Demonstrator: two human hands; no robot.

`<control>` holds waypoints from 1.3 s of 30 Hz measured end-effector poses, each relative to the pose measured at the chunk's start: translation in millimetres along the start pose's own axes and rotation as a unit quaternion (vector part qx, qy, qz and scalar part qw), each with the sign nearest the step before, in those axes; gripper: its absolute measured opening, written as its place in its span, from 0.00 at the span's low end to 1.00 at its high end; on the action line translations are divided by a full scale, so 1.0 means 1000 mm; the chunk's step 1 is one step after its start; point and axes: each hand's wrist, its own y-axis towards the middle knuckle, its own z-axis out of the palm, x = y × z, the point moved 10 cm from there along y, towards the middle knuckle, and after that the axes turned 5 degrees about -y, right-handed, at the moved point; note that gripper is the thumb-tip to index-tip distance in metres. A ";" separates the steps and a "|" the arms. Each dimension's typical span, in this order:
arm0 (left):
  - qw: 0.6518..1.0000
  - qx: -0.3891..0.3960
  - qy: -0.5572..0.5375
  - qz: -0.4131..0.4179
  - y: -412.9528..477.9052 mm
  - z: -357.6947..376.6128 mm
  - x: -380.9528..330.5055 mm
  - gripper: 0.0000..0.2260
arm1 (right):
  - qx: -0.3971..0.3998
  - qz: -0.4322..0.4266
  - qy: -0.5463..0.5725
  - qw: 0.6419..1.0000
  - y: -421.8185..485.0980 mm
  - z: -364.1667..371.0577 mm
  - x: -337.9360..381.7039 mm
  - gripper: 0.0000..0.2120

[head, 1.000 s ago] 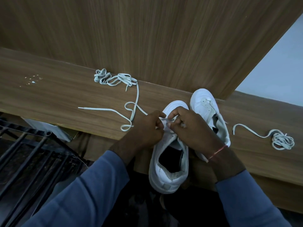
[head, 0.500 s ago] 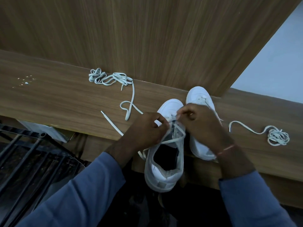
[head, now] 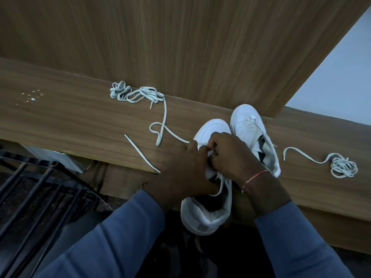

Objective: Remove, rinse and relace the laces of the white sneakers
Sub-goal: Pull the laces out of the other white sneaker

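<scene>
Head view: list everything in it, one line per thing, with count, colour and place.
near sneaker: 1, white, at the ledge edge, heel overhanging, under both hands
far sneaker: 1, white, on the ledge, right of the near one
long lace: apparently 1, pale, bunched by the back panel, a strand running to the hands
bundled lace: 1, pale, on the ledge, far right
ledge: 1, brown wood
back panel: 1, brown wood, behind the ledge
rack: 1, black metal, lower left
bracelet: 1, red, right wrist
sleeves: 2, blue
left hand: pinches the long lace at the near sneaker
right hand: pinches the long lace there too
</scene>
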 end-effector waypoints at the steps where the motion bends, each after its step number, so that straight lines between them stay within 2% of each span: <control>1: 1.000 -0.015 0.008 -0.009 0.000 0.001 0.002 0.30 | 0.016 -0.001 -0.004 1.000 0.001 0.003 0.002 0.08; 5: 0.997 -0.024 -0.047 -0.049 0.000 0.008 0.011 0.30 | 0.042 -0.013 -0.032 0.999 0.004 0.009 0.005 0.06; 7: 0.993 -0.017 -0.100 -0.063 0.001 0.009 0.015 0.33 | 0.026 -0.007 0.042 0.999 0.004 0.006 0.000 0.05; 9: 0.989 0.009 -0.129 -0.076 0.004 0.014 0.022 0.40 | -0.011 0.043 0.184 0.982 0.001 -0.002 -0.017 0.06; 10: 0.986 0.025 -0.141 -0.081 0.006 0.016 0.023 0.44 | -0.028 0.085 0.297 0.951 -0.001 -0.006 -0.030 0.06; 12: 0.981 0.038 -0.167 -0.087 0.006 0.017 0.026 0.44 | -0.030 0.156 0.531 0.833 -0.009 -0.008 -0.048 0.09; 13: 0.980 0.038 -0.177 -0.088 0.005 0.016 0.026 0.41 | -0.021 0.167 0.593 0.787 -0.013 -0.011 -0.050 0.10; 14: 0.979 0.034 -0.182 -0.085 0.005 0.014 0.025 0.39 | -0.007 0.164 0.603 0.781 -0.017 -0.018 -0.049 0.09; 15: 0.980 0.029 -0.180 -0.081 0.004 0.011 0.022 0.39 | 0.006 0.154 0.576 0.803 -0.019 -0.025 -0.047 0.08; 17: 0.984 0.025 -0.159 -0.079 0.001 0.008 0.017 0.41 | 0.010 0.121 0.440 0.890 -0.021 -0.037 -0.038 0.04; 19: 0.988 0.020 -0.133 -0.080 0.000 0.010 0.017 0.41 | -0.042 0.073 0.273 0.958 -0.018 -0.046 -0.031 0.05; 20: 0.989 0.021 -0.118 -0.083 -0.002 0.012 0.019 0.39 | -0.048 0.042 0.197 0.978 -0.016 -0.042 -0.024 0.07; 22: 0.990 0.038 -0.093 -0.094 -0.007 0.017 0.025 0.34 | -0.014 -0.017 0.091 0.996 -0.015 -0.021 -0.010 0.09; 27: 0.995 0.036 -0.017 -0.088 -0.010 -0.001 0.026 0.37 | -0.035 -0.084 -0.026 0.996 -0.011 -0.011 0.005 0.07; 29: 0.996 0.014 -0.038 -0.077 -0.006 -0.007 0.021 0.32 | -0.058 -0.109 -0.036 0.992 -0.012 -0.013 0.011 0.10; 31: 0.995 0.017 -0.061 -0.073 -0.003 -0.007 0.018 0.27 | -0.136 -0.101 0.057 0.984 -0.020 -0.031 0.014 0.11; 32: 0.994 0.033 -0.068 -0.078 -0.002 -0.003 0.019 0.27 | -0.183 -0.042 0.171 0.967 -0.023 -0.042 0.000 0.11; 33: 0.992 0.052 -0.073 -0.085 -0.001 0.001 0.021 0.29 | -0.223 0.042 0.332 0.915 -0.025 -0.049 -0.023 0.11; 34: 0.990 0.069 -0.081 -0.092 -0.002 0.005 0.024 0.30 | -0.241 0.130 0.495 0.825 -0.028 -0.046 -0.045 0.12; 35: 0.988 0.079 -0.091 -0.095 -0.002 0.006 0.023 0.30 | -0.239 0.191 0.591 0.747 -0.030 -0.039 -0.062 0.12; 36: 0.987 0.084 -0.101 -0.093 -0.003 0.009 0.023 0.29 | -0.224 0.224 0.606 0.730 -0.031 -0.036 -0.071 0.11; 37: 0.988 0.081 -0.105 -0.084 -0.005 0.009 0.020 0.28 | -0.201 0.232 0.570 0.762 -0.029 -0.037 -0.076 0.11; 39: 0.992 0.059 -0.090 -0.065 -0.007 0.007 0.015 0.26 | -0.143 0.177 0.350 0.909 -0.022 -0.047 -0.070 0.08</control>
